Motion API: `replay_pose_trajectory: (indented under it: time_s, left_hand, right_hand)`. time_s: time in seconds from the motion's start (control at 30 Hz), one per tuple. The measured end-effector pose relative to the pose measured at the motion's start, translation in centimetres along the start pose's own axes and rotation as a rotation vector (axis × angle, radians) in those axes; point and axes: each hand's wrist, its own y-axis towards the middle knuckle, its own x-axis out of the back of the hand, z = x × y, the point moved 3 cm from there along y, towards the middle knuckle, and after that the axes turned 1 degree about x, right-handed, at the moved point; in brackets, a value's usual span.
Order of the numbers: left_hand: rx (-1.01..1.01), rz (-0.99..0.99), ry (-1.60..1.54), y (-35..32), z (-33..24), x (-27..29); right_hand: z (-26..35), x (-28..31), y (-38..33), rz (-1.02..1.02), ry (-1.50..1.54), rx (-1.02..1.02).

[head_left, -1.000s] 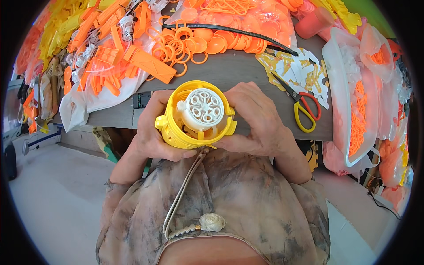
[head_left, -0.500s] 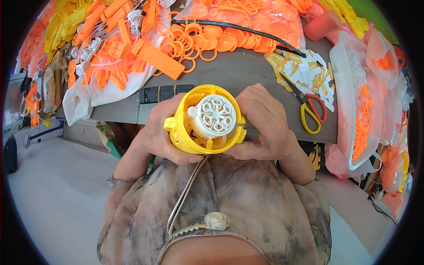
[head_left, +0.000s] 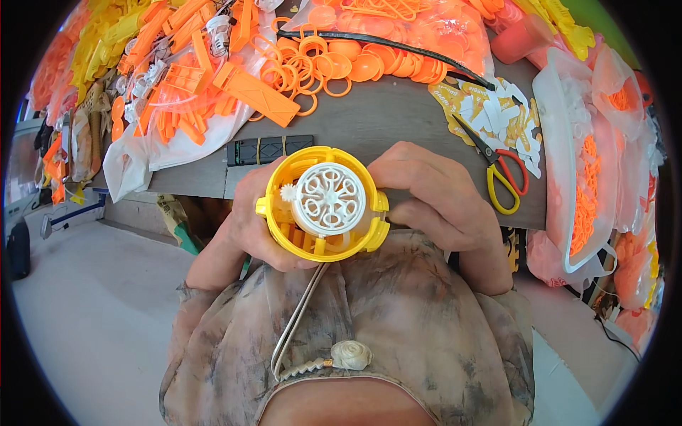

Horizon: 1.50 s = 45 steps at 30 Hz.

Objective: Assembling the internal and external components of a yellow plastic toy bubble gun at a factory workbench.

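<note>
A round yellow plastic bubble-toy housing (head_left: 275,231) faces up in front of my chest. Inside its rim sits a white bubble wheel (head_left: 330,199) with several ring-shaped openings, and a small white gear (head_left: 288,192) is beside it. My left hand (head_left: 254,213) wraps the housing's left side, thumb along the lower front. My right hand (head_left: 444,195) has its fingers curled at the right side, index finger and thumb around the yellow tabs on the rim. The underside of the housing is hidden.
Behind the hands on the grey table (head_left: 383,113) lie orange rings (head_left: 302,71), orange flat parts (head_left: 256,94) and a black banded bar (head_left: 266,150). To the right are scissors (head_left: 495,167), paper labels (head_left: 497,113) and a white bin (head_left: 561,177) of orange pieces.
The housing has shifted slightly left and toward my body, its opening turned more squarely upward. My right hand has moved from wrapping the right side to curled fingers at the rim tabs.
</note>
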Motion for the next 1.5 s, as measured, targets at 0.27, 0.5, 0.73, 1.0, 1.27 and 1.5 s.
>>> replay_pose_trajectory:
  time_s: [0.27,0.5,0.73,1.0,1.27,1.5]
  left_hand:
    - [0.007,0.020,-0.095,0.0,-0.2,0.1]
    - [0.199,-0.149,-0.212,-0.5,0.5,-0.1]
    - [0.281,-0.198,-0.271,-0.5,1.2,-0.4]
    - [0.276,-0.190,-0.070,0.3,1.3,0.2]
    - [0.360,-0.206,-0.429,0.1,1.6,-0.4]
    - [0.340,-0.191,-0.406,-0.1,1.8,-0.1]
  right_hand:
    - [-1.0,-0.9,0.4,-0.023,-0.087,0.048]
    - [-2.6,-1.1,0.4,-0.046,-0.006,0.066]
    - [-3.4,-1.0,0.7,-0.059,0.068,0.034]
    - [-4.4,-1.1,0.8,-0.008,0.127,-0.047]
    - [-2.4,-1.2,1.2,-0.110,-0.077,0.024]
    - [-2.4,-0.4,1.2,0.051,-0.030,-0.081]
